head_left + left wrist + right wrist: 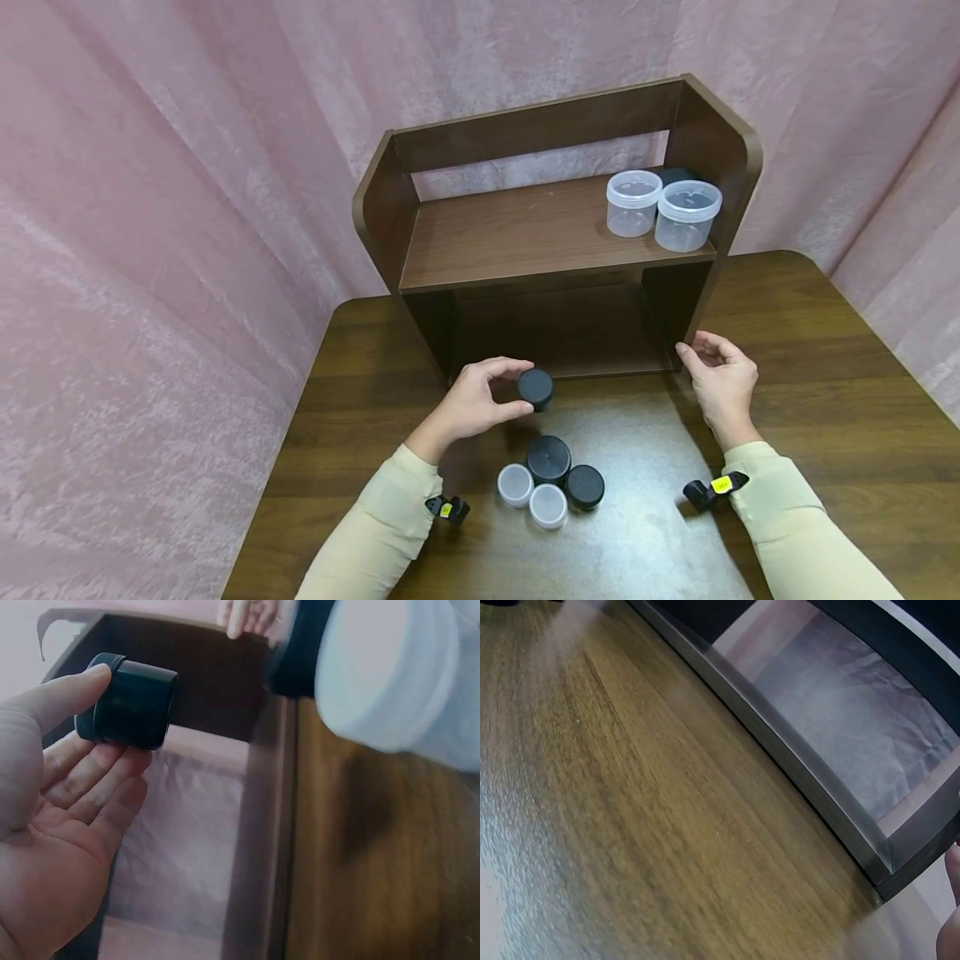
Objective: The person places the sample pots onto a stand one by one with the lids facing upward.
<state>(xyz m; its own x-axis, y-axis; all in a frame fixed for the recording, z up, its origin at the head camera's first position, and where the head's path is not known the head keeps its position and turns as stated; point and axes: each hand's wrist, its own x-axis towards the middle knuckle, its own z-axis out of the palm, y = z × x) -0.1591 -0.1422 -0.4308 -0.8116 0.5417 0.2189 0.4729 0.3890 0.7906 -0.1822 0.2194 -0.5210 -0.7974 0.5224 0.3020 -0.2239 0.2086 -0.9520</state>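
My left hand (474, 402) pinches a small black screw-top jar (536, 388) between thumb and fingers, in front of the shelf's lower opening. In the left wrist view the black jar (135, 703) lies sideways in the picture, its lid near the thumb. My right hand (722, 385) holds the front edge of the right side panel of the brown wooden shelf (517, 225), low down, thumb at the edge. Only a bit of that hand shows in the right wrist view. On the table, near my left hand, stand a larger black jar (549, 458), a smaller black jar (585, 487) and two small translucent white jars (548, 506).
Two clear lidded tubs (684, 218) stand at the right end of the upper shelf board, with a dark container (675, 175) partly hidden behind them. The shelf stands on a brown wooden table (817, 400). Pink curtains (187, 208) hang behind.
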